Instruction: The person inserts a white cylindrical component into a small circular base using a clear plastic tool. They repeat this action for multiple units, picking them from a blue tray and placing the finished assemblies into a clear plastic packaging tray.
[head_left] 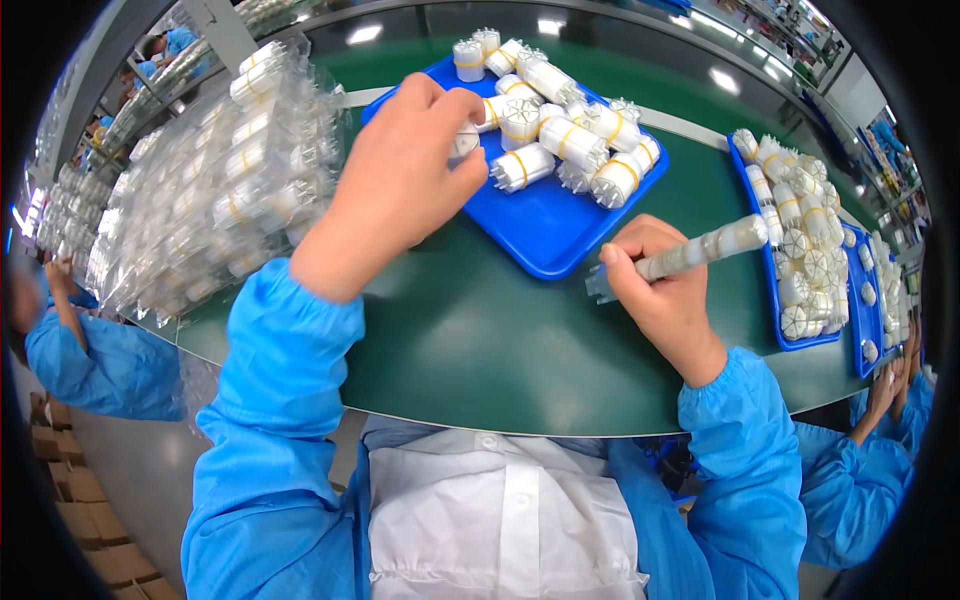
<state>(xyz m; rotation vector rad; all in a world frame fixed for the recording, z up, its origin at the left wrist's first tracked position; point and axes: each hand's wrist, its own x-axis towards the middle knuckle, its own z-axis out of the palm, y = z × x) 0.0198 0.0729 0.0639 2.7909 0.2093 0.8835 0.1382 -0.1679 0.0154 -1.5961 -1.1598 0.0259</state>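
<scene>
My left hand curls narrow over the left edge of the blue tray, thumb and fingers around a white bundle. Only its spoked end shows; my fingers cover the rest, and I can't tell whether it has left the tray. My right hand, just beside the tray's right corner, is closed around a thick whitish stick. My grip hides its middle; a clear end pokes out towards the tray, too blurred to make out.

More yellow-banded bundles heap over the tray's far half, hiding its floor and each other. Left of the tray, a tall pile of clear bags blocks my view behind it, its plastic glare blurring the contents. Right of the tray stands a loaded second tray. Beyond that, a co-worker's sleeve is cut off at the rim.
</scene>
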